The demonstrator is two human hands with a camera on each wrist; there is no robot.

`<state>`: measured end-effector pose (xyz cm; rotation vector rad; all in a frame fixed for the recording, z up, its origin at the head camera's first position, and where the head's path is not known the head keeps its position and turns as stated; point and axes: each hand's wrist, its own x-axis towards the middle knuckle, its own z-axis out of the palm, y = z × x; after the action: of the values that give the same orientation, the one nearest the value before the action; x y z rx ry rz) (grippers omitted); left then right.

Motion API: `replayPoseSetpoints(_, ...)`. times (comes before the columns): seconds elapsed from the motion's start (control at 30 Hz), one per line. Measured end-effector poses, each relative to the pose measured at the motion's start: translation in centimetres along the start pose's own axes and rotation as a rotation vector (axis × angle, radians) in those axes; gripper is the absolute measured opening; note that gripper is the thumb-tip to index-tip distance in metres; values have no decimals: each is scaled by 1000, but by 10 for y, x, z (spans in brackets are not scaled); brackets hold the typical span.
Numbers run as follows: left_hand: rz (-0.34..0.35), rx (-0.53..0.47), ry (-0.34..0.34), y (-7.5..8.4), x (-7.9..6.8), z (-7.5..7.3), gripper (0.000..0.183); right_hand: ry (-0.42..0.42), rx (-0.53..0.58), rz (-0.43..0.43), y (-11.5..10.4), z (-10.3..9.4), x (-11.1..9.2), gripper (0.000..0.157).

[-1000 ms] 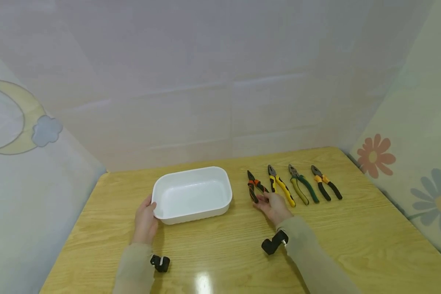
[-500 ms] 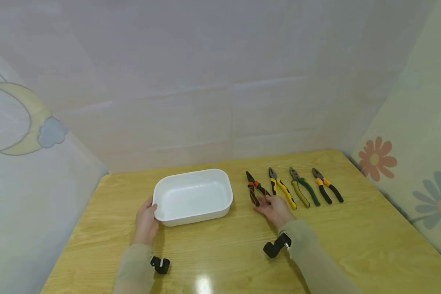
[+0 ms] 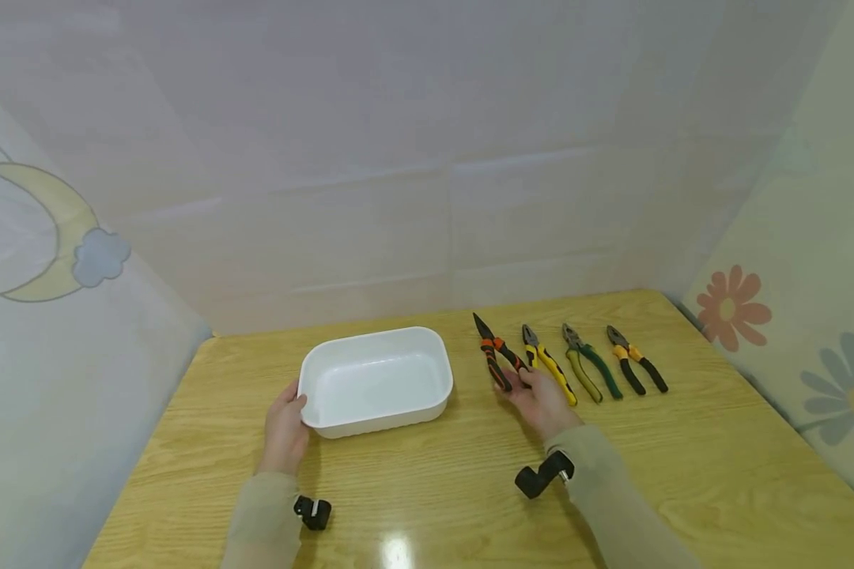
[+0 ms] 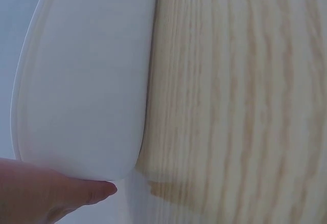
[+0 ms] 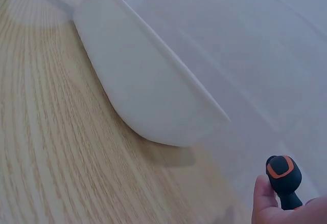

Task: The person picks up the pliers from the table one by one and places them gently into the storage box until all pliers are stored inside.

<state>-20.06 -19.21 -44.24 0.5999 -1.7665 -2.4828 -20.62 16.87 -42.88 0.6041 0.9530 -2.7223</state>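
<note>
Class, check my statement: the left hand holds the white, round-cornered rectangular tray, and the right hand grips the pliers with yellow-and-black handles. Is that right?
Not quite: as the head view shows, the right hand grips the pliers with black-and-orange handles, not the yellow-and-black pliers. The left hand does hold the white, round-cornered rectangular tray.

No readable lettering anywhere on the table!
Not a word, a brand or a number could be made out — nothing legible on the white tub (image 3: 380, 423), nothing on the red-and-black pliers (image 3: 494, 364), and the same went for the yellow-and-black pliers (image 3: 557, 371), the green pliers (image 3: 599, 365) and the orange-and-black pliers (image 3: 621, 352) — no label, no sign to call from any view.
</note>
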Motion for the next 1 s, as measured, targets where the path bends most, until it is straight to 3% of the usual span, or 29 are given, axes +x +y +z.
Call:
replayPoseSetpoints(0.23, -1, 0, 6, 1, -1, 0, 51, -20, 55, 40, -4, 1, -1, 62)
replayPoseSetpoints(0.47, 3, -7, 0, 1, 1, -1, 51, -176, 78, 55, -7, -21, 25, 61)
replayPoseSetpoints(0.57, 7, -1, -9, 0, 1, 0, 51, -144, 66, 65, -9, -11, 18, 60)
replayPoseSetpoints(0.63, 9, 1, -10, -1, 1, 0, 51, -88, 32, 82, -11, 5, 4, 57)
replayPoseSetpoints(0.77, 18, 2, -10, -1, -1, 1, 51, -129, -24, 90, -12, 19, -10, 55)
replayPoseSetpoints(1.0, 25, 7, -14, -2, -1, 1, 50, -160, -80, 104, -12, 28, -11, 52)
